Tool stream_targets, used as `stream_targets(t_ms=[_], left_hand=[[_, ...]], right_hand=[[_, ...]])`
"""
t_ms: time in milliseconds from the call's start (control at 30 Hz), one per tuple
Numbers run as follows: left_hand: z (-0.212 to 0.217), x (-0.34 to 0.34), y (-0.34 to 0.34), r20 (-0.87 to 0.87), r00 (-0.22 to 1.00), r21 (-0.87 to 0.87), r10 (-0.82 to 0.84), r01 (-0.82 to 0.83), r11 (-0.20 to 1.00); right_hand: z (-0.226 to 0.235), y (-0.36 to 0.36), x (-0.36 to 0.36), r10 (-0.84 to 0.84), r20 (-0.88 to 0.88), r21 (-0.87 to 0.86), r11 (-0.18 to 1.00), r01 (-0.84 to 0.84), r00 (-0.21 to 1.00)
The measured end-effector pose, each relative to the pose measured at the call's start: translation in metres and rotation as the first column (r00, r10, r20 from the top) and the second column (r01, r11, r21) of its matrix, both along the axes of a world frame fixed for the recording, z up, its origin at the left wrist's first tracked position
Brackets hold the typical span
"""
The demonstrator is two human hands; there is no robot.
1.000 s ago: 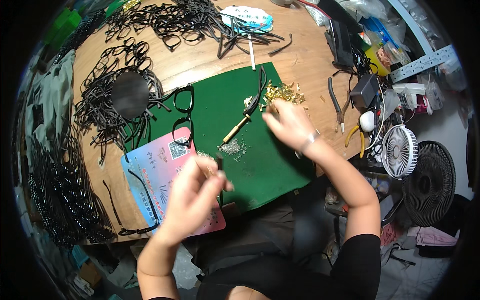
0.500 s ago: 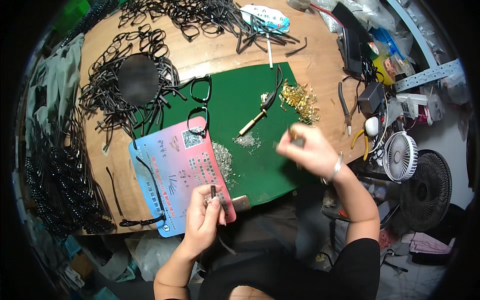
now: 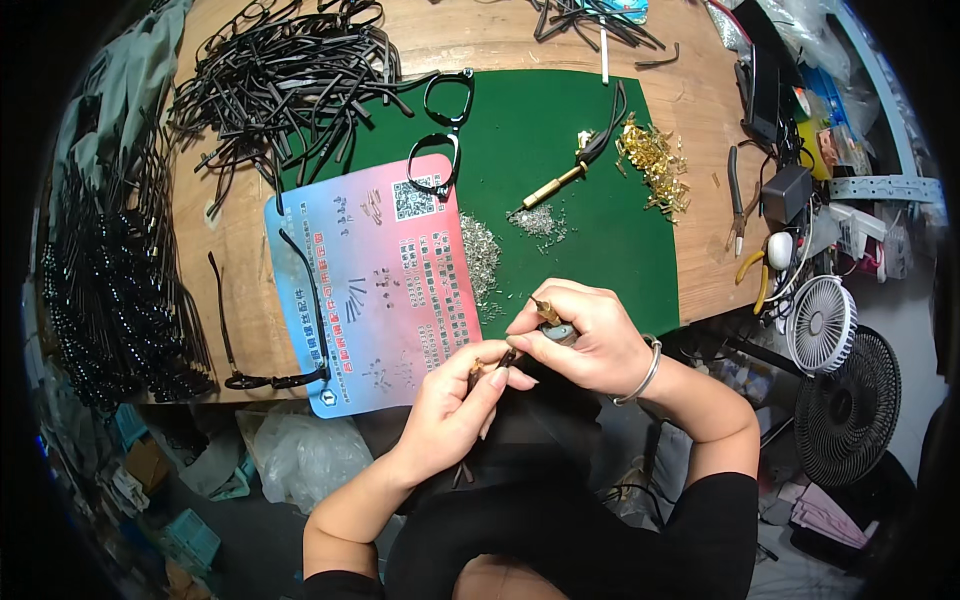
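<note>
My left hand (image 3: 450, 415) grips a dark eyeglass temple (image 3: 511, 356), whose slim end shows below the palm. Against it, my right hand (image 3: 595, 345) pinches a small tool with a brass shaft (image 3: 546, 312) and a round grey-green end; my fingers hide the spot where the two meet. A brass-handled screwdriver (image 3: 553, 188) lies on the green mat (image 3: 600, 270), its tip at a small pile of tiny silver screws (image 3: 540, 221). Left of that is a larger screw pile (image 3: 480, 260). A black glasses frame (image 3: 433, 165) overlaps the blue and pink printed card (image 3: 390, 330).
Gold metal pieces (image 3: 655, 170) lie at the mat's right edge. Dark temples (image 3: 290, 90) are heaped at the far left, with a single pair of glasses (image 3: 270, 380) below. Pliers (image 3: 738, 200), a white fan (image 3: 820, 325) and a black fan (image 3: 848, 405) stand right.
My right hand has come down and left to meet my left hand, bringing the brass tool to the temple. The whole view has shifted, so the table sits higher in it.
</note>
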State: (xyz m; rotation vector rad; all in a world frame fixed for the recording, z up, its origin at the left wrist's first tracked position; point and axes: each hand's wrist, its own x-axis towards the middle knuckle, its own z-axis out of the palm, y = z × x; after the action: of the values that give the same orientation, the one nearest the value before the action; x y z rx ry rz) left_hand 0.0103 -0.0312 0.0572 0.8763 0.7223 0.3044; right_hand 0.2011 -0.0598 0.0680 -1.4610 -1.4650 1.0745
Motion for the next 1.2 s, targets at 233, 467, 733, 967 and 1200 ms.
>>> stream_targets(t_ms=[233, 467, 733, 967, 1200], left_hand=[[-0.006, 0.006, 0.0, 0.054, 0.998, 0.03, -0.041, 0.039, 0.999], [-0.025, 0.006, -0.007, 0.029, 0.996, 0.452, -0.079, 0.057, 0.89], [-0.016, -0.003, 0.001, -0.219, 0.971, 0.383, -0.095, 0.175, 0.907], [-0.037, 0.006, 0.011, -0.321, 0.938, 0.651, 0.133, 0.116, 0.75], [-0.039, 0.007, 0.013, -0.318, 0.941, 0.641, 0.116, 0.123, 0.758]], right_hand=[[-0.001, -0.003, 0.006, -0.094, -0.485, -0.372, 0.922, -0.108, 0.869], [-0.023, -0.001, 0.016, -0.149, -0.738, -0.585, 0.629, -0.513, 0.658], [-0.015, -0.024, 0.024, 0.093, 0.144, -0.359, 0.933, -0.036, 0.985], [-0.029, -0.025, 0.03, -0.08, 0.701, 0.003, 0.994, 0.108, 0.709], [-0.039, -0.022, 0.026, -0.126, 0.781, 0.082, 0.992, 0.098, 0.612]])
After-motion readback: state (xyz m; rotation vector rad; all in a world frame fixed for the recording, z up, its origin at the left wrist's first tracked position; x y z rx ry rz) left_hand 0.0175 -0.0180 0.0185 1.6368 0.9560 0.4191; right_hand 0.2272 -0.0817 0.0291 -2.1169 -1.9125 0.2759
